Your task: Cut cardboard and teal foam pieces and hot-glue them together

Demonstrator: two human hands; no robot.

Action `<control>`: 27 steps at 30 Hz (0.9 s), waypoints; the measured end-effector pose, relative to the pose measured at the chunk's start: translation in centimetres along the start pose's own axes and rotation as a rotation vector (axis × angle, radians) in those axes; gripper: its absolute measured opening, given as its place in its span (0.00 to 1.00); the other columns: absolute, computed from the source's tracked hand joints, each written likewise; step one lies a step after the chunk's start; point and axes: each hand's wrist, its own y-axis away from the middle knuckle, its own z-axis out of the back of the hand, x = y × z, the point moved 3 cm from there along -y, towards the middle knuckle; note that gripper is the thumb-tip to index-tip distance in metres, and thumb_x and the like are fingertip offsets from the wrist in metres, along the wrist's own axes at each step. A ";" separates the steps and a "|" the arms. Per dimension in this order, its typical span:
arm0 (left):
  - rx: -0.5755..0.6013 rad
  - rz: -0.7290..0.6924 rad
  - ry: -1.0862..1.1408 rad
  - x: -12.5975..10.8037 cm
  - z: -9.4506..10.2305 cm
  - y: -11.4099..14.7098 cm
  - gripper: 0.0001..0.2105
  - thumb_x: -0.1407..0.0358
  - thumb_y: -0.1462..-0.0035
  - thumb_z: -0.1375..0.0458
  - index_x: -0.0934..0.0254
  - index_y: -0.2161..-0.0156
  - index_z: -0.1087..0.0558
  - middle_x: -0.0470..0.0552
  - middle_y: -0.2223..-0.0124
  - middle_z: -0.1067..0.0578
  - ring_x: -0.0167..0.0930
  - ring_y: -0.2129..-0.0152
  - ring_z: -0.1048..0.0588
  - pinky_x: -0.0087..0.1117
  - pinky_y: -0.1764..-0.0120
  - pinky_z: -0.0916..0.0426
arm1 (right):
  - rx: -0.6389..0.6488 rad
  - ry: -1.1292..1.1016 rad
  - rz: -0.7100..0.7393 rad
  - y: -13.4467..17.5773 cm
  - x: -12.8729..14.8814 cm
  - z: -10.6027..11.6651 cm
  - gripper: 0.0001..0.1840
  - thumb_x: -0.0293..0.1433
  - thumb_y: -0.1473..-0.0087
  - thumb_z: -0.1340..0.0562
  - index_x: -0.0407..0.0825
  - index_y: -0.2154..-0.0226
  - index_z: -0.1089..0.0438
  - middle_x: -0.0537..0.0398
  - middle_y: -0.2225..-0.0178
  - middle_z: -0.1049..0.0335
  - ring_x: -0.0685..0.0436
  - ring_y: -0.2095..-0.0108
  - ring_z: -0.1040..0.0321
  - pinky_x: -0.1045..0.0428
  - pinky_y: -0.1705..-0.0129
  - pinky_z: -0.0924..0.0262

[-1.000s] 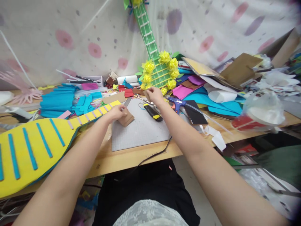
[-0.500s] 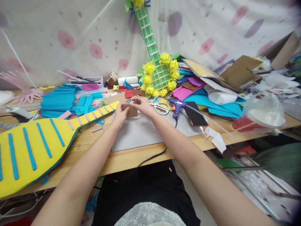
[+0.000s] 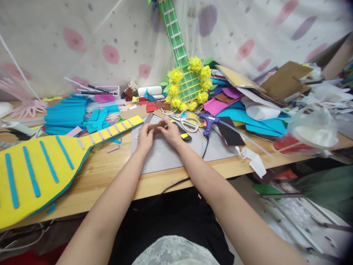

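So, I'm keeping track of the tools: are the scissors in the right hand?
No, the scissors lie past the right hand, which grips the brown cardboard together with the left hand.

Shows plain brown on the cardboard piece (image 3: 158, 128), yellow barred with blue and lilac on the guitar-shaped cutout (image 3: 60, 162), pink and purple spots on the whitish backdrop (image 3: 124, 40).

Wooden table (image 3: 99, 169) bearing grey mat (image 3: 160, 158), yellow guitar shape (image 3: 45, 180)

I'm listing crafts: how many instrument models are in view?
2: the yellow one lies on the table at left, partly out of frame; the green one stands tilted at the back, its top cut off. Others may be hidden.
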 end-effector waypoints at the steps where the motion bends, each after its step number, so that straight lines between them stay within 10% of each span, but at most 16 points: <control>1: 0.001 -0.008 -0.009 0.0 0.1 0.1 0.08 0.70 0.47 0.50 0.63 0.61 0.33 0.50 0.61 0.27 0.31 0.62 0.28 0.33 0.54 0.36 | -0.004 -0.019 -0.006 0.0 -0.2 -0.1 0.14 0.33 0.47 0.46 0.49 0.57 0.34 0.56 0.59 0.30 0.50 0.61 0.35 0.55 0.59 0.41; 17: 0.004 0.104 0.046 0.4 0.3 0.0 0.10 0.68 0.50 0.47 0.65 0.61 0.29 0.51 0.61 0.24 0.32 0.61 0.26 0.33 0.55 0.34 | 0.011 -0.199 -0.112 -0.3 -2.2 -1.1 0.14 0.33 0.50 0.43 0.49 0.59 0.34 0.56 0.63 0.28 0.49 0.61 0.32 0.52 0.57 0.39; 27: 0.202 0.311 0.353 0.0 1.8 0.5 0.20 0.61 0.63 0.35 0.68 0.62 0.25 0.54 0.63 0.22 0.36 0.65 0.25 0.36 0.62 0.30 | 0.126 -0.508 -0.231 -0.2 -2.3 -1.2 0.12 0.30 0.55 0.39 0.45 0.64 0.34 0.52 0.61 0.27 0.48 0.60 0.30 0.51 0.57 0.37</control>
